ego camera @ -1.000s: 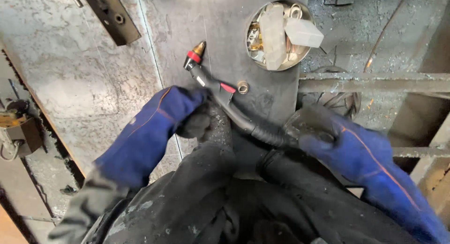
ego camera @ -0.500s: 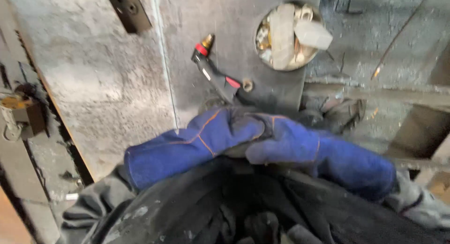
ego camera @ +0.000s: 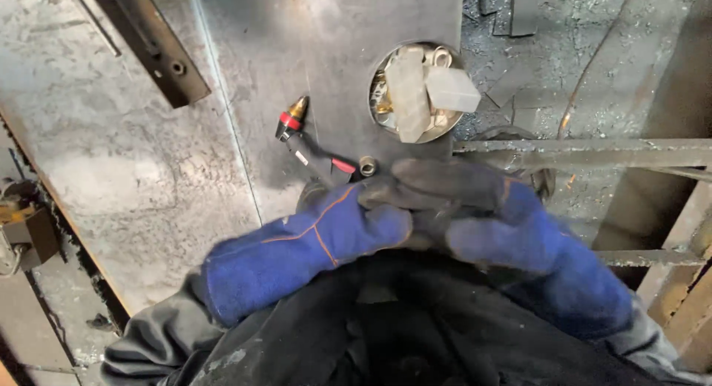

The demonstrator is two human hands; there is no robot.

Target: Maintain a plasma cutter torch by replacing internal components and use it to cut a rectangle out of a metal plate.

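Welding torch (ego camera: 311, 145): black bent neck, brass-coloured nozzle tip, red collar ring just behind the tip, a small red trigger patch lower on the body. It lies on the grey steel plate (ego camera: 245, 74), tip pointing up and away from the person, just left of the round container (ego camera: 415, 93). Its handle end runs under the gloves and is hidden there.

Left hand (ego camera: 334, 226): blue leather welding glove with orange stitching, fingers curled shut over the torch handle. Right hand (ego camera: 475, 212): matching blue glove with dark, soiled fingertips, folded over the left glove's fingers; both touch. Whether the right itself grips the torch cannot be told.

A small metal nut (ego camera: 368, 164) sits on the plate beside the torch body. The container holds pale rectangular blocks and small metal fittings. No readable labels. A dark metal bar (ego camera: 152, 45) lies upper left.
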